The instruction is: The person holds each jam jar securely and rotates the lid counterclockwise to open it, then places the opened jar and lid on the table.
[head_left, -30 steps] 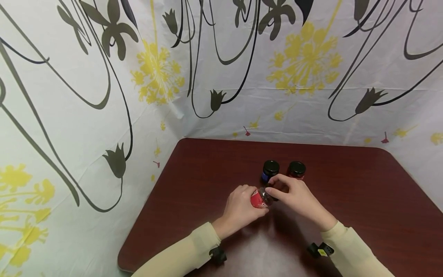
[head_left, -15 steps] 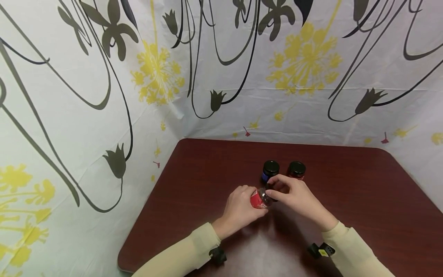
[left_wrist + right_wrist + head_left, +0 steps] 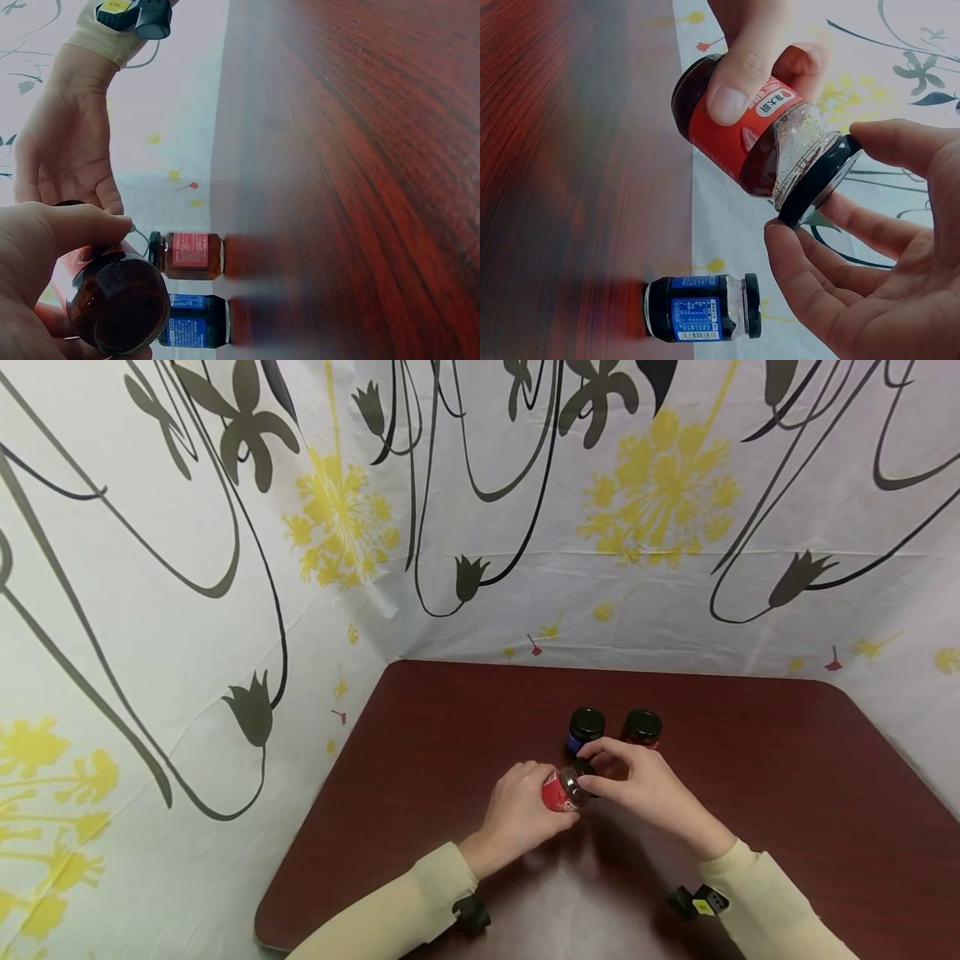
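A glass jar with a red label (image 3: 731, 135) is held tilted above the table, gripped round its body by the left hand (image 3: 520, 814). Its black lid (image 3: 820, 180) sits at the jar's mouth, and the right hand (image 3: 656, 793) pinches its rim between thumb and fingers. In the right wrist view the lid looks slightly askew on the glass neck. The left wrist view shows the dark base of the jar (image 3: 124, 304) toward the camera, with the left thumb along its side.
Behind the hands on the dark red table (image 3: 450, 710) stand a blue-labelled jar (image 3: 587, 728) and a red-labelled jar (image 3: 642, 727), both with dark lids. A patterned cloth (image 3: 525, 527) hangs beyond the table's back and left edges.
The right hand and the lid have shifted very slightly to the right, and more of the dark lid shows between its fingertips. The left hand has barely moved.
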Tool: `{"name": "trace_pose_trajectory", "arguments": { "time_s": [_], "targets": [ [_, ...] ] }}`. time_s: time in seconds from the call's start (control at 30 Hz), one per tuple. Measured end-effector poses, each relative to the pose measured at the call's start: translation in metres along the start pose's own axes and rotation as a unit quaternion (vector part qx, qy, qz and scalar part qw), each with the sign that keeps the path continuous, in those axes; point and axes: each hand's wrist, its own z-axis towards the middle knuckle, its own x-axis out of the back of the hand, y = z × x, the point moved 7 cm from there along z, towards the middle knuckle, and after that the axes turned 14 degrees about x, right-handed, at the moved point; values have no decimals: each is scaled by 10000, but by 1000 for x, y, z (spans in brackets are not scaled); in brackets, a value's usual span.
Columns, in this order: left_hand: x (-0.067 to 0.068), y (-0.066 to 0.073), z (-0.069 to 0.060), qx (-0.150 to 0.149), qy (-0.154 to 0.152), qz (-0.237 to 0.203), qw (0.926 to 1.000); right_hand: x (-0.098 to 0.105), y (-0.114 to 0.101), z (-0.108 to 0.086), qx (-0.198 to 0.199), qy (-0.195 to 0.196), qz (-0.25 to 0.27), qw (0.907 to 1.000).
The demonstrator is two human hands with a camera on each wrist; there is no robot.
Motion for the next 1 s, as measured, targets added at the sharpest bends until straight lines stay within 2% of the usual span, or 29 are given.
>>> {"name": "trace_pose_trajectory", "arguments": {
  "time_s": [0.53, 0.77, 1.0],
  "targets": [
    [0, -2, -1, 122, -95, -47, 9999, -2, -2, -1, 237, -53, 284, 9993],
    [0, -4, 0, 228, -193, -206, 9993, 0, -5, 0, 395, -12, 352, 9986],
    [1, -5, 0, 338, -233, -342, 9986, 2, -6, -1, 364, 98, 515, 9980]
  ]
}}
